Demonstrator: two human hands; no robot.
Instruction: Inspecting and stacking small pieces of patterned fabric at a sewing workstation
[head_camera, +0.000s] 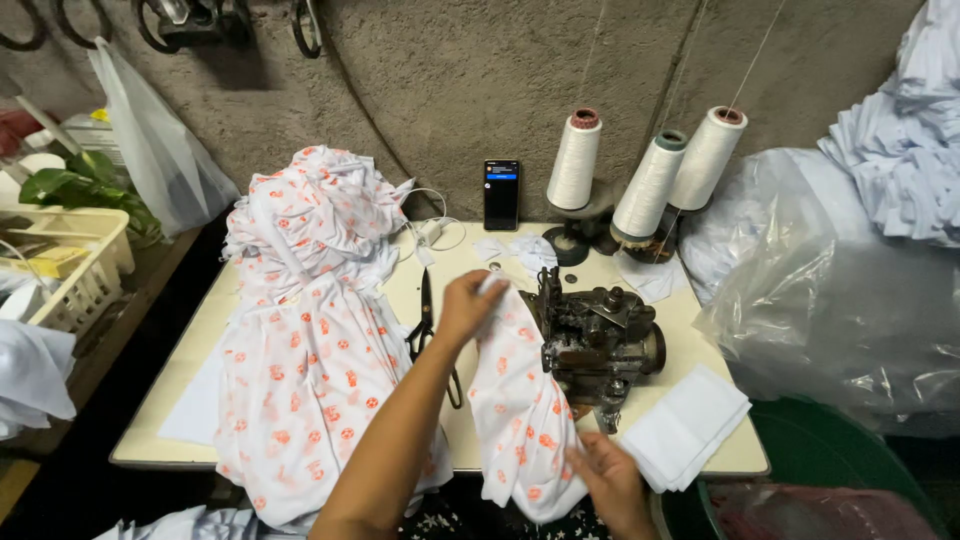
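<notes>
My left hand (468, 305) grips the top of a white fabric piece with orange prints (515, 405), holding it against the left side of a dark overlock sewing machine (598, 338). My right hand (612, 480) holds the lower edge of the same piece near the table's front edge. The fabric hangs down between both hands. Black scissors (427, 325) lie on the table just left of my left forearm.
A large heap of the same printed fabric (305, 320) covers the table's left half. Three white thread cones (650, 175) and a standing phone (501, 194) are at the back. Folded white cloth (685, 425) lies front right. Plastic bags (830, 290) stand right, a yellow basket (75, 265) left.
</notes>
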